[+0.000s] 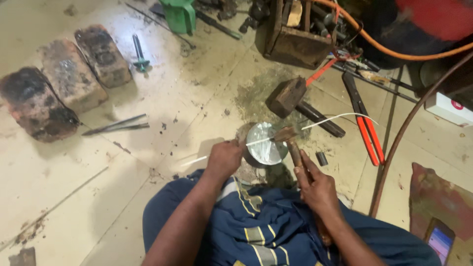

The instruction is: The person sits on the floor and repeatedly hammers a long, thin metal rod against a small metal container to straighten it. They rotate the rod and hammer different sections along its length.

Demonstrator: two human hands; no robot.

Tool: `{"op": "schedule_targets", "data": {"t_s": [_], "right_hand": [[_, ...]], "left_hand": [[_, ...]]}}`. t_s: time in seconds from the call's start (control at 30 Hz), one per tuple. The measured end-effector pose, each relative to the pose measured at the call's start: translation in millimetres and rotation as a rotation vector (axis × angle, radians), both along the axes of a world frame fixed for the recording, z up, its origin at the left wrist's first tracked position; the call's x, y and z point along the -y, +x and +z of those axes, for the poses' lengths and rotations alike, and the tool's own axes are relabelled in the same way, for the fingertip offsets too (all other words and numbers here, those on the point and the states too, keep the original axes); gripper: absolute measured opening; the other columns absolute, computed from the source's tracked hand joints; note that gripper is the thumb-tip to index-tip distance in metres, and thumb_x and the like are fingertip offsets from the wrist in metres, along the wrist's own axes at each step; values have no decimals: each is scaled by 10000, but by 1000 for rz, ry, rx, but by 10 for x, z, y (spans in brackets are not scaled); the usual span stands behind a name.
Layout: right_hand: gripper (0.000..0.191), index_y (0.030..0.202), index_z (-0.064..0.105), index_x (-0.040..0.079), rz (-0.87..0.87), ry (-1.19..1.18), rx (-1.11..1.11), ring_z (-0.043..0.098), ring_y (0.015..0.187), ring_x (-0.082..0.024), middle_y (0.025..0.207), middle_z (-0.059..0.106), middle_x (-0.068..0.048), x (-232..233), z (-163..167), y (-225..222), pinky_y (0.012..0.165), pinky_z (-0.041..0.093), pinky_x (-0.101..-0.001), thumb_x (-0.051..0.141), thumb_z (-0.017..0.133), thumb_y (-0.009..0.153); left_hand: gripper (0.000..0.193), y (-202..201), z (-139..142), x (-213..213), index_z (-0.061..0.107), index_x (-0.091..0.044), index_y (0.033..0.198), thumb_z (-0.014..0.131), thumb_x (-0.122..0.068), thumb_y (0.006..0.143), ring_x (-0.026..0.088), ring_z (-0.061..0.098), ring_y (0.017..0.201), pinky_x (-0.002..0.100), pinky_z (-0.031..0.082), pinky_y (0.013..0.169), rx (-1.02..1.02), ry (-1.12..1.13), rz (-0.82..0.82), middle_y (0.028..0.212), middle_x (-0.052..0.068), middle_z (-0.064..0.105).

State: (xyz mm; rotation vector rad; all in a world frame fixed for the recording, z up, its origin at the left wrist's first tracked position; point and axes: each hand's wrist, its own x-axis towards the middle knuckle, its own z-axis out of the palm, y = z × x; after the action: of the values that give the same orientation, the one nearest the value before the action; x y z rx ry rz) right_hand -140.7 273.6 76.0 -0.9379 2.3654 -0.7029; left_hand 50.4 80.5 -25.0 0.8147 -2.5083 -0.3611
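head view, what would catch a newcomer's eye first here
At the centre, the left hand pins a thin white rod across a shiny round metal block on the floor, while the right hand holds a small hammer with its head over it. Three scorched bricks lie in a row at upper left, and red-handled cutters lie to the right.

My left hand (pixel 224 158) holds a thin white rod (pixel 256 141) on the round shiny metal block (pixel 265 148); my right hand (pixel 315 187) grips a small wooden-handled hammer (pixel 290 143).
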Motion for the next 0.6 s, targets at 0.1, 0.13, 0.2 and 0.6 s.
{"op": "schedule_targets", "data": {"t_s": [0.1,0.13,0.2,0.6], "right_hand": [[560,1504,537,317,-91,41,288,554,429,-144,612,651,-81,-148,76,24,427,476,-345,316,647,956],[559,1504,538,307,-100,21,316,544,424,-137,602,637,-69,-190,77,35,418,469,-334,312,643,955],[557,1502,542,289,-119,-14,372,525,414,-124,583,610,-44,-254,59,39,399,455,-312,306,637,953],[547,1499,539,300,-72,-49,334,531,395,-121,557,604,-50,-303,-58,3,389,468,-308,308,628,959]], "left_hand": [[119,120,25,-6,742,-112,923,647,-143,858,331,685,774,478,559,685,-60,75,26,804,116,681],[125,148,41,-11,754,-123,930,644,-149,879,328,683,771,482,556,690,-66,93,28,797,114,676],[146,185,85,-21,775,-137,957,652,-166,884,338,677,765,494,552,691,-81,144,45,790,115,677],[228,596,547,114,774,-137,1004,711,-300,859,357,718,858,479,579,780,115,580,131,893,155,755]]}}
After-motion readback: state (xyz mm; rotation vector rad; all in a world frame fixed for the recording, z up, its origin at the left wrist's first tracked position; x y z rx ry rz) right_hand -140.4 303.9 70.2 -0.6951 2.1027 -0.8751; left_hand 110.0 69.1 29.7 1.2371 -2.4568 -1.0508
